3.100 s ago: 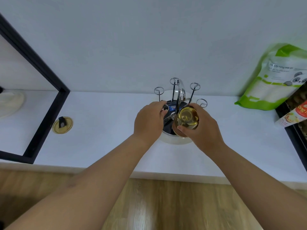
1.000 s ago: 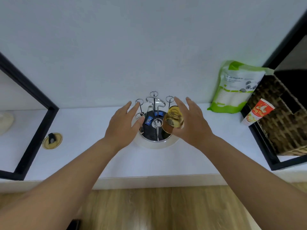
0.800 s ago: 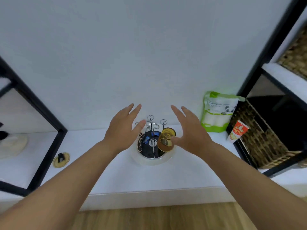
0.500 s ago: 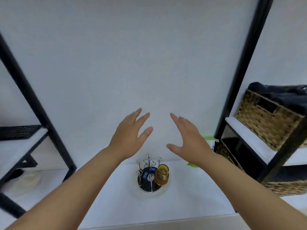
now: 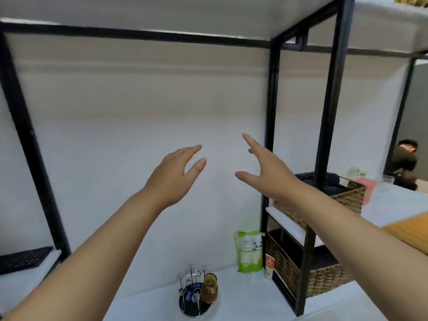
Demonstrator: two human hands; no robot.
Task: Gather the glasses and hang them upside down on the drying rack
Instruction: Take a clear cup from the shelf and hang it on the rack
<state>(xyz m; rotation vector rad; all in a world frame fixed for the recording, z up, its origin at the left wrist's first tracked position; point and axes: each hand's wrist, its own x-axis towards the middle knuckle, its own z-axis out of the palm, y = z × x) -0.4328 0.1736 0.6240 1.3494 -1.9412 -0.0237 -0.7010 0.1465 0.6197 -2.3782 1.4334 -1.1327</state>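
The metal drying rack (image 5: 192, 295) with thin upright prongs stands on a round dark base on the white counter, low in the view. An amber glass (image 5: 209, 288) hangs upside down on one of its right-hand prongs. My left hand (image 5: 173, 174) and my right hand (image 5: 268, 172) are raised well above the rack in front of the white wall, both empty with fingers spread. A clear glass (image 5: 387, 183) stands on a white surface at the far right.
A green and white pouch (image 5: 249, 250) and a small red tube (image 5: 269, 266) stand on the counter right of the rack. A black-framed shelf (image 5: 308, 251) holds wicker baskets (image 5: 319, 276). A pink object (image 5: 367, 189) and a person (image 5: 404, 165) are at far right.
My right hand let go of the amber glass, which now hangs on the rack. Both hands rose away from the rack and the view tilted up and to the right.
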